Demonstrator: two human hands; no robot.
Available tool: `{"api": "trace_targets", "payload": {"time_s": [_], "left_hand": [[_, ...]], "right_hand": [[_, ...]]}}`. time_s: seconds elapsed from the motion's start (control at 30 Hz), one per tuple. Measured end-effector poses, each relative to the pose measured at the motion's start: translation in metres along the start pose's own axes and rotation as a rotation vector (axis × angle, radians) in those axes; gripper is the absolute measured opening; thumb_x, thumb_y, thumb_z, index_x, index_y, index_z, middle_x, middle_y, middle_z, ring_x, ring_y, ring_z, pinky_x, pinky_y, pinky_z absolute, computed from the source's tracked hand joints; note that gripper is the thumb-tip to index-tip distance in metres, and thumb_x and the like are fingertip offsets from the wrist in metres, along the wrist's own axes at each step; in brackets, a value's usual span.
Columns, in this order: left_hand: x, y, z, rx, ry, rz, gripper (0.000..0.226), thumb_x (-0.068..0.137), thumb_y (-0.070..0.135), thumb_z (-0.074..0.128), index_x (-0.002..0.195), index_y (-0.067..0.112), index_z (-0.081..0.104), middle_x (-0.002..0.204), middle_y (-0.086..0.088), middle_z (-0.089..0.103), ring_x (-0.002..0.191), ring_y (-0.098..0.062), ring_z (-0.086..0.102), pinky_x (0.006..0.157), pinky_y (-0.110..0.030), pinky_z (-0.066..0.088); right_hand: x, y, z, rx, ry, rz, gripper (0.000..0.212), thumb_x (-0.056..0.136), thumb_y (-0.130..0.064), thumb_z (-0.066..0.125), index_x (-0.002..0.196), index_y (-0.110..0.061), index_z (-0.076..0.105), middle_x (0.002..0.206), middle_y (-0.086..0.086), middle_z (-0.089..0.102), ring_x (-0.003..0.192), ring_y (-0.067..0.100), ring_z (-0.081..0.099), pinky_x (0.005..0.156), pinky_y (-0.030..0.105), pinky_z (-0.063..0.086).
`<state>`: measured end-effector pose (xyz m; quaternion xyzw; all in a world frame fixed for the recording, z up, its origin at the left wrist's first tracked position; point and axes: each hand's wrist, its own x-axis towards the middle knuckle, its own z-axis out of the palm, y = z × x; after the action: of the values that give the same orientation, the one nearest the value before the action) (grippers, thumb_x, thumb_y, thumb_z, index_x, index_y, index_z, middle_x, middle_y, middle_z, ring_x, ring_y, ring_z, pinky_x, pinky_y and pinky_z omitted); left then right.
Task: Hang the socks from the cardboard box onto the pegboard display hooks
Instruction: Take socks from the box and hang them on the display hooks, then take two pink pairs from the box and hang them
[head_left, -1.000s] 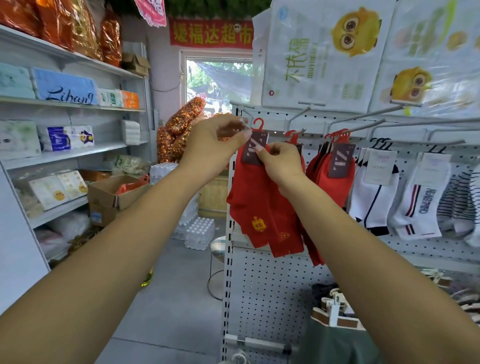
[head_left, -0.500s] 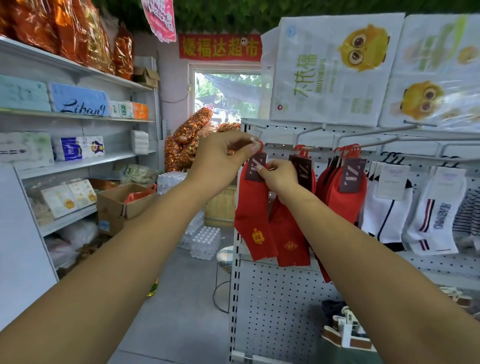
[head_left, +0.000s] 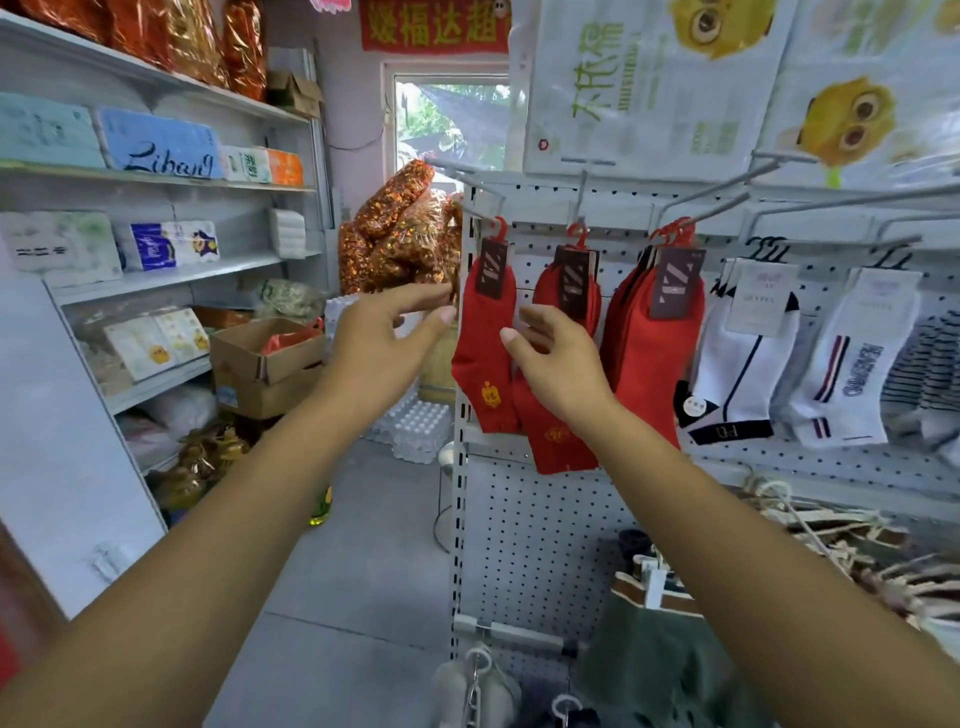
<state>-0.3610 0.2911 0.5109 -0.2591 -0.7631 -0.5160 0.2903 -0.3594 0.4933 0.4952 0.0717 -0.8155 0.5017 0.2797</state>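
Observation:
A pair of red socks (head_left: 485, 358) with a dark card label hangs by its red hanger from the leftmost hook of the white pegboard (head_left: 540, 525). A second red pair (head_left: 558, 436) hangs from the hook to its right, partly behind my right hand. My left hand (head_left: 387, 343) hovers just left of the first pair, fingers spread, holding nothing. My right hand (head_left: 558, 364) is open in front of the socks, touching nothing I can make out. The cardboard box (head_left: 265, 364) sits on the shelf at left with red items inside.
More red socks (head_left: 657, 338) and white sport socks (head_left: 743, 353) hang further right. Shelves (head_left: 156, 275) of tissue packs line the left wall. Water bottle packs (head_left: 415, 426) stand on the floor. Green clothing (head_left: 670, 654) hangs low on the pegboard.
Both hands let go of the red socks' hanger and dropped away from the hook. The socks now hang freely on the leftmost hook.

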Motion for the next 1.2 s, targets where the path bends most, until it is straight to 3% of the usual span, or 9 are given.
{"api": "trace_targets", "payload": {"time_s": [0.07,0.13,0.27,0.47,0.7,0.8,0.9,1.1,1.2], "left_hand": [[-0.028,-0.013,0.002,0.038,0.009,-0.063,0.029,0.095,0.031,0.07,0.124,0.034,0.071,0.117,0.026,0.069,0.116,0.01,0.059,0.102,-0.024,0.046],[-0.062,-0.027,0.008,0.075,0.018,-0.129,0.031,0.095,0.03,0.071,0.126,0.03,0.07,0.119,0.021,0.069,0.116,0.004,0.062,0.101,-0.027,0.048],[-0.143,-0.047,0.028,0.15,0.023,-0.318,0.034,0.094,0.028,0.072,0.128,0.024,0.07,0.124,0.011,0.069,0.116,-0.008,0.062,0.103,-0.033,0.049],[-0.264,-0.048,0.047,0.343,-0.007,-0.539,0.036,0.092,0.019,0.075,0.126,0.012,0.07,0.13,-0.006,0.069,0.124,-0.022,0.06,0.102,-0.021,0.037],[-0.413,-0.047,0.021,0.447,-0.006,-0.904,0.037,0.092,0.016,0.074,0.127,0.004,0.067,0.121,-0.017,0.07,0.116,-0.033,0.064,0.106,-0.044,0.046],[-0.475,-0.044,0.005,0.485,0.021,-1.049,0.035,0.091,0.012,0.074,0.123,0.001,0.068,0.128,-0.018,0.067,0.123,-0.034,0.06,0.108,-0.046,0.044],[-0.528,-0.041,-0.012,0.57,0.084,-1.173,0.036,0.089,0.014,0.077,0.122,0.004,0.069,0.126,-0.017,0.068,0.116,-0.034,0.063,0.094,-0.034,0.046],[-0.593,-0.058,-0.067,0.728,0.068,-1.454,0.035,0.093,0.029,0.071,0.118,0.005,0.067,0.124,-0.021,0.061,0.111,-0.042,0.058,0.092,-0.048,0.049],[-0.613,-0.077,-0.091,0.806,0.159,-1.555,0.042,0.087,0.026,0.075,0.116,-0.001,0.063,0.123,-0.03,0.056,0.111,-0.05,0.055,0.092,-0.053,0.048]], "right_hand": [[-0.027,0.005,-0.011,-0.006,-0.053,-0.019,0.047,0.096,-0.025,0.067,0.14,-0.014,0.055,0.135,-0.004,0.06,0.119,0.004,0.058,0.087,0.003,0.041],[-0.053,0.013,-0.02,-0.022,-0.117,-0.032,0.042,0.095,-0.021,0.069,0.135,-0.015,0.059,0.123,-0.008,0.064,0.112,0.002,0.061,0.084,0.001,0.044],[-0.106,0.041,-0.031,-0.025,-0.249,0.009,0.038,0.095,-0.017,0.068,0.132,-0.013,0.061,0.123,-0.004,0.067,0.113,0.008,0.063,0.093,0.018,0.052],[-0.175,0.093,-0.025,-0.079,-0.496,0.103,0.042,0.099,-0.027,0.063,0.139,-0.017,0.056,0.137,-0.006,0.059,0.118,0.005,0.055,0.103,0.027,0.047],[-0.264,0.143,0.027,-0.118,-0.756,0.177,0.039,0.094,-0.029,0.068,0.131,-0.018,0.063,0.128,0.002,0.065,0.117,0.013,0.06,0.102,0.035,0.048],[-0.302,0.153,0.057,-0.119,-0.867,0.198,0.037,0.092,-0.024,0.071,0.127,-0.016,0.065,0.12,0.004,0.069,0.113,0.017,0.063,0.095,0.029,0.05],[-0.337,0.157,0.09,-0.15,-0.994,0.167,0.038,0.09,-0.023,0.072,0.127,-0.015,0.066,0.121,0.002,0.069,0.109,0.015,0.062,0.098,0.03,0.048],[-0.376,0.145,0.163,-0.183,-1.247,0.132,0.038,0.094,-0.02,0.068,0.131,-0.014,0.062,0.129,0.002,0.064,0.12,0.019,0.059,0.097,0.021,0.041],[-0.383,0.137,0.208,-0.243,-1.369,0.126,0.042,0.095,-0.02,0.067,0.136,-0.014,0.059,0.138,0.003,0.06,0.125,0.019,0.055,0.097,0.013,0.032]]}}
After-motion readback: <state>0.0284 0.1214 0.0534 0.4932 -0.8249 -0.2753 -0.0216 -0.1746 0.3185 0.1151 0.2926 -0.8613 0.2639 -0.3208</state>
